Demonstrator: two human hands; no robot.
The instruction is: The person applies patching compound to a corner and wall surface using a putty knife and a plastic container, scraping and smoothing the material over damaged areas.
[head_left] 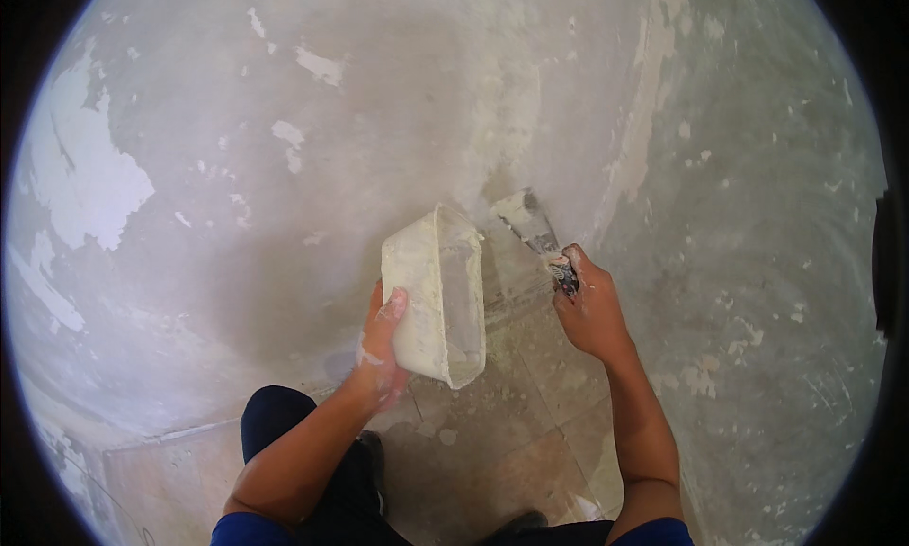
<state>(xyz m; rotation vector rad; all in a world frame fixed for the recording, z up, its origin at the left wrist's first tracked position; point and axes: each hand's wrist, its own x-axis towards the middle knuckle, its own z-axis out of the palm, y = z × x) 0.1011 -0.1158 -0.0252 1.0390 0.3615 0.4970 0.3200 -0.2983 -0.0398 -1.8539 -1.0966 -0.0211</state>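
Observation:
My left hand (382, 342) grips a cream-coloured mud pan (414, 295) from its left side and base, with the thumb on the near wall. The pan is tilted, its opening turned to the right, and dried compound crusts its rim. Pale smears mark the hand and wrist. To the right, my right hand (595, 307) is closed round the dark handle of a putty knife (532, 226). The blade points up and left, coated with whitish compound, close to the wall; whether it touches is unclear. A gap separates the blade from the pan's rim.
A grey plastered wall (360, 148) with white patches and a pale vertical band of compound rises ahead. A darker grey wall (757, 262) stands on the right. Below are dusty floor tiles (530, 394) with splatters, and my legs and shoes.

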